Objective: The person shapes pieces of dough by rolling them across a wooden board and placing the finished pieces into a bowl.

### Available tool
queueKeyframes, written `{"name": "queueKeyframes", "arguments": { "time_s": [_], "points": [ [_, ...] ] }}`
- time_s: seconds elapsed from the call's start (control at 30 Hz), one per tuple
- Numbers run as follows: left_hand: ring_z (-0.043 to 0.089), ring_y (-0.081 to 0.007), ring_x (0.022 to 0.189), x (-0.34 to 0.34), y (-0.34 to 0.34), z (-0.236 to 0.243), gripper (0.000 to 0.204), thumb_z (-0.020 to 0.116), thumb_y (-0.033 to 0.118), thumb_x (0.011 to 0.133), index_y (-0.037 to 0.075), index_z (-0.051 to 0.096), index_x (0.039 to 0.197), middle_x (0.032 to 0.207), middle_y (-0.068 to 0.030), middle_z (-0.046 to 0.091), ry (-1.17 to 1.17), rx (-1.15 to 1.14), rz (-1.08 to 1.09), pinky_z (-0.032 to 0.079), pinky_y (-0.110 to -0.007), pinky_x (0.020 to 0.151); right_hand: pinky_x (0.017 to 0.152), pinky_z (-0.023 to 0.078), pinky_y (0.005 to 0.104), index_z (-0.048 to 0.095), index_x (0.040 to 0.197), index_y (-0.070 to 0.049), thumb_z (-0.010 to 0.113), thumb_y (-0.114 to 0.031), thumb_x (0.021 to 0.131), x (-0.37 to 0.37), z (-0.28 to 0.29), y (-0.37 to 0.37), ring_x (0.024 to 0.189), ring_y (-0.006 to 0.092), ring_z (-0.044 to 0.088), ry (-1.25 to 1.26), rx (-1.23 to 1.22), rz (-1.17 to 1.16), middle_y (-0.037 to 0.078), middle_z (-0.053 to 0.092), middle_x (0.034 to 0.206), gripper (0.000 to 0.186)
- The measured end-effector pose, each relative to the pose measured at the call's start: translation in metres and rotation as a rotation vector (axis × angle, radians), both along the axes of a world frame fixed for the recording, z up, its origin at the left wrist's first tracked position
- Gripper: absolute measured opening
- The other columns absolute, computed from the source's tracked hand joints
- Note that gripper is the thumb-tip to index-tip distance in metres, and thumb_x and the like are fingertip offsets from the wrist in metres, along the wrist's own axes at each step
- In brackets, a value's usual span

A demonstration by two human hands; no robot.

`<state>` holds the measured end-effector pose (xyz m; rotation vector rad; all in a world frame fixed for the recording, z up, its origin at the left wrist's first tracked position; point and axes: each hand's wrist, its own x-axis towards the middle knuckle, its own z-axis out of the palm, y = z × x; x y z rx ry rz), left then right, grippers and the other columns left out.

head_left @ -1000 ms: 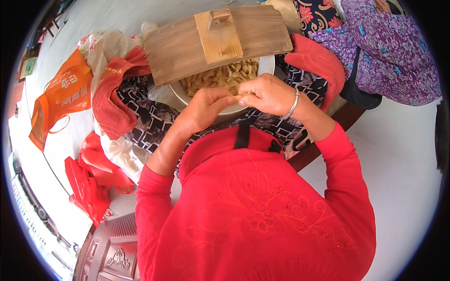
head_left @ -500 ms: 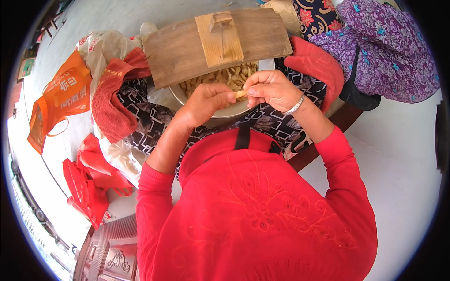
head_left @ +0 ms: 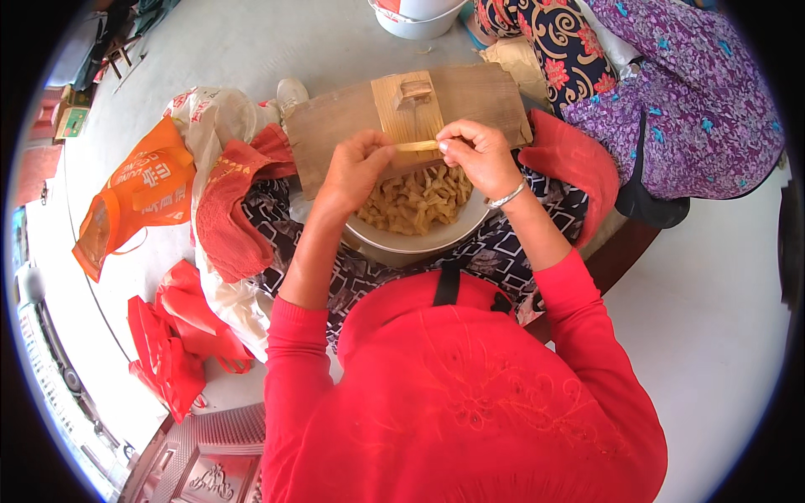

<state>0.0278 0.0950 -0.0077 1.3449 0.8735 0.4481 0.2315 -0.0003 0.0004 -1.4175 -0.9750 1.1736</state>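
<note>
A thin yellowish strip stretches level between my two hands. My left hand pinches one end and my right hand, with a bracelet at the wrist, pinches the other. Below them, a wide metal basin on my lap holds a heap of similar tan strips. A wooden board lies across the basin's far side. Fixed to the board is a paler wood piece with a small raised block. The strip hangs above the board's near part.
Red towels lie over both my knees. Plastic, orange and red bags are at the left. Another person in purple floral clothing sits close at the right. A white bucket stands on the floor ahead.
My hands have moved forward from above the basin to above the board and farther apart, so more of the strip shows. The view has tilted up.
</note>
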Motion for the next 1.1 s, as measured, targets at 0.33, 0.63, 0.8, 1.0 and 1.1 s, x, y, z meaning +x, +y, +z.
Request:
{"name": "queueKeyframes", "arguments": {
  "time_s": [0.33, 0.63, 0.8, 1.0, 1.1],
  "points": [
    [0.059, -0.0309, 0.065, 0.016, 0.006, -0.014, 0.015, 0.062, 0.021, 0.085, 0.007, 0.062, 0.091, 0.072, -0.016, 0.06, 0.645, 0.723, 0.159, 0.046, -0.041, 0.066, 0.063, 0.047, 0.033, 0.065, 0.085, 0.0, 0.064, -0.003, 0.082, -0.003, -0.008, 0.003, 0.068, 0.0254, 0.061, -0.772, 0.24, 0.046, 0.013, 0.062, 0.077, 0.004],
    [0.055, -0.0122, 0.066, 0.018, -0.076, 0.018, 0.011, 0.059, 0.007, 0.088, -0.003, 0.056, 0.092, 0.077, -0.0107, 0.063, -0.047, -0.07, 0.098, 0.047, -0.029, 0.06, 0.076, 0.049, 0.039, 0.065, 0.095, -0.005, 0.063, -0.02, 0.09, -0.039, 0.033, -0.035, 0.088, 0.0318, 0.064, -0.863, 0.31, 0.062, 0.014, 0.067, 0.089, 0.017],
    [0.051, -0.01, 0.064, 0.001, -0.072, 0.044, 0.017, 0.058, 0.016, 0.094, -0.001, 0.061, 0.094, 0.07, -0.003, 0.057, 0.188, 0.342, -0.245, 0.044, -0.027, 0.06, 0.053, 0.045, 0.0319, 0.058, 0.078, -0.003, 0.061, -0.016, 0.091, -0.028, 0.017, -0.059, 0.056, 0.0285, 0.058, -0.822, -0.035, 0.076, 0.014, 0.06, 0.068, 0.019],
    [0.046, -0.0074, 0.06, -0.013, -0.067, 0.021, 0.026, 0.058, 0.023, 0.096, 0.001, 0.065, 0.085, 0.062, 0.0017, 0.051, 0.032, 0.089, -0.233, 0.039, -0.024, 0.054, 0.053, 0.041, 0.0231, 0.068, 0.099, -0.004, 0.052, -0.008, 0.096, -0.063, 0.057, -0.097, 0.054, 0.0063, 0.047, 0.402, -0.298, 0.517, -0.001, 0.054, 0.061, 0.017],
    [0.044, -0.0046, 0.056, -0.01, -0.097, 0.02, 0.031, 0.051, 0.028, 0.1, 0.0, 0.064, 0.094, 0.062, 0.0031, 0.049, -0.182, -0.313, -0.091, 0.035, -0.021, 0.049, 0.055, 0.042, 0.0199, 0.066, 0.112, -0.001, 0.051, -0.006, 0.097, -0.072, 0.059, -0.088, 0.055, 0.0045, 0.046, 0.562, -0.059, 0.251, 0.001, 0.059, 0.072, 0.022]
  ]
}}
